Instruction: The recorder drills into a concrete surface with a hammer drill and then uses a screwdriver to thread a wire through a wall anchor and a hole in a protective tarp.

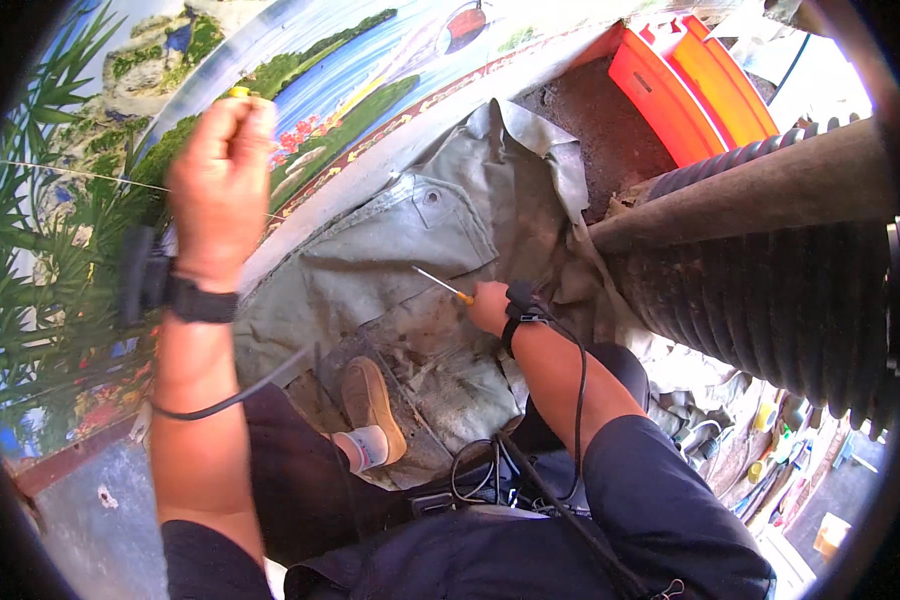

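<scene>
My right hand [490, 306] is closed round the orange-yellow handle of a thin metal-shafted tool [440, 282], awl-like, its tip pointing up and left over the grey-green canvas sheet [370, 265]. The canvas lies spread and creased before me, with a metal eyelet in a flap near its middle. Raised high on the left in front of the painted wall, my left hand [222, 175] is closed, fingers pinched together. A small yellow thing [238, 92] shows above its fingertips; the rest is hidden. A thin pale thread [80, 173] runs across the wall and behind this hand.
At the right, a thick brown pipe [750, 185] and a dark ribbed hose [750, 310] stretch across. Behind them stand orange-red plastic pieces [675, 95]. My shoe [372, 405] rests on the canvas. Cables hang from both wrists. Assorted small items [765, 460] lie at the lower right.
</scene>
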The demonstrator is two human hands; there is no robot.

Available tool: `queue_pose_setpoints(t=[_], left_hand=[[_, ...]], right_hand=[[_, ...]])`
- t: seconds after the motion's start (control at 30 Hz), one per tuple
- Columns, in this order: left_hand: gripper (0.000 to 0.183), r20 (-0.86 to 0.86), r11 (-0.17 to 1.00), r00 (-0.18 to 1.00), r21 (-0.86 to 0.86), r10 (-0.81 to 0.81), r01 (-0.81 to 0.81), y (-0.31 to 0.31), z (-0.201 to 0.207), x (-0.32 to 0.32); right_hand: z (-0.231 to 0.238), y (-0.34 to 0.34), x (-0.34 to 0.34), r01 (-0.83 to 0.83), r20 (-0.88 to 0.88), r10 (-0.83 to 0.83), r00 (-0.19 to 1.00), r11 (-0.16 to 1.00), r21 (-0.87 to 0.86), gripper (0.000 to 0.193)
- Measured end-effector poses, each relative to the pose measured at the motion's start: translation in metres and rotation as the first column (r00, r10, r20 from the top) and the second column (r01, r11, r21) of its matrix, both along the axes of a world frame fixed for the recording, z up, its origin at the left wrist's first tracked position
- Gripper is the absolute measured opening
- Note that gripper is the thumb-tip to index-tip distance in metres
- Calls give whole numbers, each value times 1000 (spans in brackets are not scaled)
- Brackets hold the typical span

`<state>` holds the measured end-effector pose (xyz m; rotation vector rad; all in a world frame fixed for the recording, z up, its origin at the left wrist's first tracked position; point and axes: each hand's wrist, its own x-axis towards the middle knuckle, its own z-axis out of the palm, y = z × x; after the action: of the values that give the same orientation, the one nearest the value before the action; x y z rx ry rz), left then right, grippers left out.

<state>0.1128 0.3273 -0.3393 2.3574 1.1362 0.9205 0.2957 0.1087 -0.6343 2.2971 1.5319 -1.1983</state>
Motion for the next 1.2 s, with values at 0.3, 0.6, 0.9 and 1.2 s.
queue_pose_setpoints(t=[0.3,0.6,0.9,1.2], left_hand=[[14,135,918,990,-395,33,23,-68,11,-31],[14,-139,888,957,-426,-254,174,-91,-39,-5],[20,-16,708,977,-692,-213,143,-96,-65,13],[25,50,613,981,-775,-189,157,-98,-72,20]], right_hand=[[18,-7,26,-104,29,104,994,994,-30,36],[128,35,-5,355,-995,-101,12,930,-90,38],[142,33,-5,390,-948,-132,-290,888,-243,36],[141,31,-21,464,-907,-236,-348,797,-386,23]])
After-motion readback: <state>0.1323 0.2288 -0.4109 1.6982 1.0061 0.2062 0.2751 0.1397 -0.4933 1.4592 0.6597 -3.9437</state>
